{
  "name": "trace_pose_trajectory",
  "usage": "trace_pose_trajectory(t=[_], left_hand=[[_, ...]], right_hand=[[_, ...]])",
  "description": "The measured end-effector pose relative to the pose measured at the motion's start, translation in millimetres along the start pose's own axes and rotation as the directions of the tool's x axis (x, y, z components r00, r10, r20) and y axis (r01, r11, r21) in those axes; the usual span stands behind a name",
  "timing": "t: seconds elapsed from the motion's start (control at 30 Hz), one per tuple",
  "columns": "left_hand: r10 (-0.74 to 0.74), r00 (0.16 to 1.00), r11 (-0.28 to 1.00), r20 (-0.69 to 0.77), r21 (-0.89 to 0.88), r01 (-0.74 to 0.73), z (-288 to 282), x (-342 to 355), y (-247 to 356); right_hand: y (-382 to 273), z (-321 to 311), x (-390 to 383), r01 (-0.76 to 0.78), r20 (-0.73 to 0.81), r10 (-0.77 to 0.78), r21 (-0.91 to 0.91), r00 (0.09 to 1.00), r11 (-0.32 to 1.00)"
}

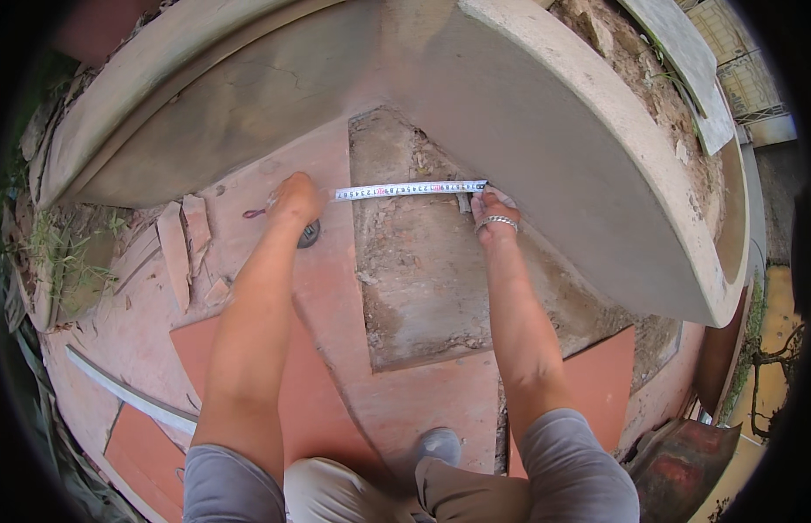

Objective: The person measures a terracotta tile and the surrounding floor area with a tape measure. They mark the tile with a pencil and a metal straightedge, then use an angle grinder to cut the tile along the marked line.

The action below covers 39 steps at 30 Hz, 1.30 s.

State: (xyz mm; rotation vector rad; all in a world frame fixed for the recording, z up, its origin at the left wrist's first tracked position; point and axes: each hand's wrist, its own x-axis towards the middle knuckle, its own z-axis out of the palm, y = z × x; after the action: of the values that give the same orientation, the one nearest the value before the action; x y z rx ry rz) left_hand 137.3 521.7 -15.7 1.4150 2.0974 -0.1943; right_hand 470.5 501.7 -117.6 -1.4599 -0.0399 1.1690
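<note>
A white tape measure blade (410, 189) stretches across a bare, untiled patch (423, 288) in the floor. My left hand (296, 200) is closed around the tape measure's case (310, 234), whose dark round part shows below the hand; a small dark red strap (254, 213) sticks out to its left. At the blade's other end, beside the foot of the right-hand grey wall (545, 157), my right hand (495, 209) pinches the tip. A silver chain bracelet circles my right wrist. The left fingers are mostly hidden behind the hand.
Broken tile strips (173, 253) lie at the left. Loose red tiles (266, 375) rest near my legs, another (589, 375) under my right arm. A long metal straightedge (131, 392) lies lower left. Curved planter walls (248, 113) meet at a corner ahead.
</note>
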Motion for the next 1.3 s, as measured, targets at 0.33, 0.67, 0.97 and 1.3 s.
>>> trace_pose_trajectory(t=[0.33, 0.67, 0.97, 1.3], left_hand=[[0.001, 1.0, 1.0, -0.008, 0.016, -0.001, 4.1, 4.8, -2.3], [-0.003, 1.0, 1.0, -0.018, 0.027, 0.003, 1.8, 1.4, 0.0], [0.008, 1.0, 1.0, -0.015, 0.02, -0.008, -0.3, 1.0, 0.0], [-0.002, 1.0, 1.0, 0.001, 0.007, 0.002, 3.4, 6.6, -2.4]], right_hand=[[-2.1, 4.5, -9.4, 0.039, -0.038, -0.038, 0.038, 0.999, 0.998], [3.5, -1.1, -6.4, 0.045, 0.019, -0.046, 0.026, 0.999, 0.999], [9.5, -1.3, 0.7, 0.013, -0.012, -0.014, -0.019, 1.0, 1.0], [7.2, 1.6, -1.5, 0.01, -0.015, -0.008, 0.11, 1.0, 0.994]])
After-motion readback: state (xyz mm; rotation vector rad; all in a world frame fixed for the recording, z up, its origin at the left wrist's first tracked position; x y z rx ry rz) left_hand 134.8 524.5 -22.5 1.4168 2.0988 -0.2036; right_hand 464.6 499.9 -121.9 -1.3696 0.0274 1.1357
